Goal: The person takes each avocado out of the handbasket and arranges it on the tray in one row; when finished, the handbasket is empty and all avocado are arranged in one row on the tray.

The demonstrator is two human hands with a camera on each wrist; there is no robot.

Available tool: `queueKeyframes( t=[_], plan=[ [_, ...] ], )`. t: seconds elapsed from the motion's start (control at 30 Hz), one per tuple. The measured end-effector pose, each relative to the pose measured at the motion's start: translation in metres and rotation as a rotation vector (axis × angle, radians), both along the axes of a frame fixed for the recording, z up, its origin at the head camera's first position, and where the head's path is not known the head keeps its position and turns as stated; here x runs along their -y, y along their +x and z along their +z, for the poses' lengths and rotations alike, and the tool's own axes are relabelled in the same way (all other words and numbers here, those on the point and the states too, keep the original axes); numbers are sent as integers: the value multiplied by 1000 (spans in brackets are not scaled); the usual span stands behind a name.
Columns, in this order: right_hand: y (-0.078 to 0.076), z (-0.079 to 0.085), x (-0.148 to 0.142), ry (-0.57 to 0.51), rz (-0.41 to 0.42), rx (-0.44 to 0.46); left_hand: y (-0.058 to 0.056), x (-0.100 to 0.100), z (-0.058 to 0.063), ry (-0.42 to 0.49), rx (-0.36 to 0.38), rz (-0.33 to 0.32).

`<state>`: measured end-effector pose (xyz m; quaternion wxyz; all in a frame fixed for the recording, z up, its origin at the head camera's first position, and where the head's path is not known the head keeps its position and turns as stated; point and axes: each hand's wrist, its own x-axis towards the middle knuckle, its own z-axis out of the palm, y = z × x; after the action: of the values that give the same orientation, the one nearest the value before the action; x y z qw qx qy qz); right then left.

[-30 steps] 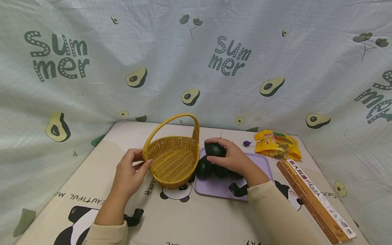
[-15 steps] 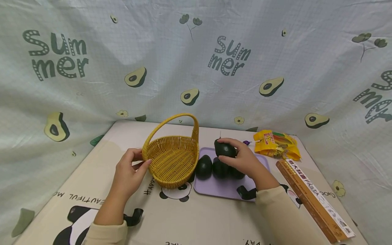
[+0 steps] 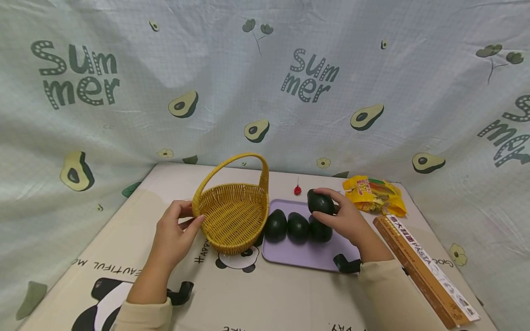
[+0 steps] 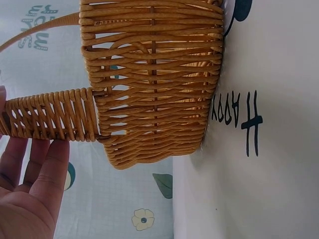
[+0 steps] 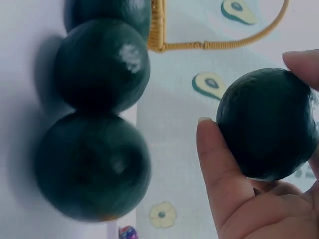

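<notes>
My left hand (image 3: 175,234) pinches the handle (image 4: 50,117) of a yellow wicker basket (image 3: 235,218) near where it joins the rim. The basket is bare inside and stands on the table. To its right, my right hand (image 3: 348,219) grips a dark green avocado (image 3: 320,202), thumb and fingers around its sides. That avocado is held above a lilac tray (image 3: 285,257). Three more avocados sit in a row on the tray: a left one (image 3: 275,225), a middle one (image 3: 297,227) and a right one (image 3: 320,232), which the held avocado and fingers partly cover.
A red lollipop (image 3: 297,189) lies behind the tray. At the back right is a yellow candy bag (image 3: 374,195), and a long brown pasta box (image 3: 426,271) lies along the right side. A purple lollipop (image 5: 127,232) shows in the right wrist view. A printed curtain rises behind.
My right hand has carried the avocado rightward, from over the left of the row to over its right end. The red lollipop has come into sight. The left hand and basket stay put.
</notes>
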<state>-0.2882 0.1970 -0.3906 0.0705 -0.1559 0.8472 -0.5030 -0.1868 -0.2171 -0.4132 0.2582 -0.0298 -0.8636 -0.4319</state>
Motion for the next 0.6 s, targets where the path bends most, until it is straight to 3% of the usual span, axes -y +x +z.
queueKeyframes(
  t=[0.6],
  plan=[
    [5, -20, -35, 76, -77, -54, 1, 0, 0, 0, -6, -5]
  ],
)
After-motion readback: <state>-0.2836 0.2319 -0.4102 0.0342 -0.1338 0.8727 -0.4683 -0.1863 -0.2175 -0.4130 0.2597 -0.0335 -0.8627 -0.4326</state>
